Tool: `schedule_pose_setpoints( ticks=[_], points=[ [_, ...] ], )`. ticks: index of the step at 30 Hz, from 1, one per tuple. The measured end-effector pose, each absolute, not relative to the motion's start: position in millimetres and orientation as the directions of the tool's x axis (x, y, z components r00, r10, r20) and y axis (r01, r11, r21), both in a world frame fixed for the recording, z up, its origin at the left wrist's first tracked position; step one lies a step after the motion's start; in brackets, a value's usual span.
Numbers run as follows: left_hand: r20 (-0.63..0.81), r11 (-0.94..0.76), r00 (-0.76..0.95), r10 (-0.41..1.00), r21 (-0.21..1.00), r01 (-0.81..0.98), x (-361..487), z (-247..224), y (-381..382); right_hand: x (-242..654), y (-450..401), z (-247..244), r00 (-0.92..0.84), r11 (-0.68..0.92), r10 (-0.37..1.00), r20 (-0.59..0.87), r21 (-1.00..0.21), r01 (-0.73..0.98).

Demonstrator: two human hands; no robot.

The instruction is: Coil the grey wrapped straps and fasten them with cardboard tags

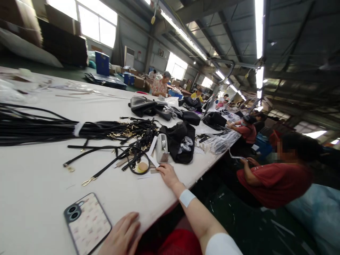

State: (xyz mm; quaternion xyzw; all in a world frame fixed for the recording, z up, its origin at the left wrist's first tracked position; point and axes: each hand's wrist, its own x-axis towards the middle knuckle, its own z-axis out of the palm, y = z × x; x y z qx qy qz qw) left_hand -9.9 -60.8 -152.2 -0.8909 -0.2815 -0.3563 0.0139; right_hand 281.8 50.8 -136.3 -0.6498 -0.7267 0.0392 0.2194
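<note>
My right hand [168,175] reaches forward over the white table, its fingers closed at the near end of a white strip [153,160]. Just beyond it stands a white boxy device [162,148], with a black bag [182,141] beside it. A round yellowish disc [142,167] lies left of my fingertips, inside a loop of black strap [132,172]. Close to the table edge, my left hand [121,236] rests with fingers loosely extended and nothing in them. A phone in a patterned case [89,223] lies to its left, camera side up.
A large bundle of black straps [47,129] with gold clasps, tied with a white band [78,129], spreads across the table [34,177]. Farther back lie black bags [143,106] and clear plastic wrapping [219,141]. A person in a red shirt [278,180] sits at the right.
</note>
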Motion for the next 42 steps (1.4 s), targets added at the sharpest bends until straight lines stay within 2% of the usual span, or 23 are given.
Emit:
schedule_pose_setpoints(
  ticks=[9,13,16,20,23,26,34,38,42],
  points=[
    [0.522,-0.700,0.485,0.702,0.378,0.606,-22.8,-132.9,-81.5,280.5,35.5,-147.5,-0.037,0.192,0.915,0.402,-0.353,0.916],
    [0.544,-0.664,0.435,0.718,0.345,0.664,-45.7,-121.9,-77.5,285.3,23.8,-145.7,-0.034,0.209,0.892,0.450,-0.346,0.915],
    [0.519,-0.572,0.366,0.773,0.319,0.756,-70.4,-113.8,-64.5,280.3,16.1,-143.8,-0.061,0.238,0.885,0.461,-0.334,0.912],
    [0.354,-0.328,0.203,0.913,0.344,0.880,-109.8,-118.6,-50.0,260.5,5.2,-142.8,-0.137,0.303,0.879,0.456,-0.315,0.899],
    [0.187,-0.199,0.135,0.973,0.385,0.901,-131.2,-128.5,-48.9,241.8,3.2,-142.1,-0.195,0.351,0.876,0.441,-0.304,0.886],
    [0.093,-0.194,0.171,0.981,0.421,0.886,-137.7,-133.6,-51.5,223.6,11.6,-141.2,-0.231,0.378,0.872,0.432,-0.292,0.879],
    [0.003,-0.244,0.270,0.963,0.433,0.867,-128.3,-130.7,-43.3,183.7,53.0,-140.7,-0.287,0.407,0.859,0.425,-0.223,0.886],
    [-0.085,-0.248,0.322,0.943,0.467,0.849,-118.3,-122.3,-12.9,169.8,72.4,-145.9,-0.279,0.400,0.850,0.448,-0.201,0.894],
    [-0.108,-0.268,0.353,0.929,0.462,0.846,-101.9,-114.7,28.5,164.4,84.1,-150.8,-0.237,0.372,0.850,0.470,-0.219,0.902]
  ],
)
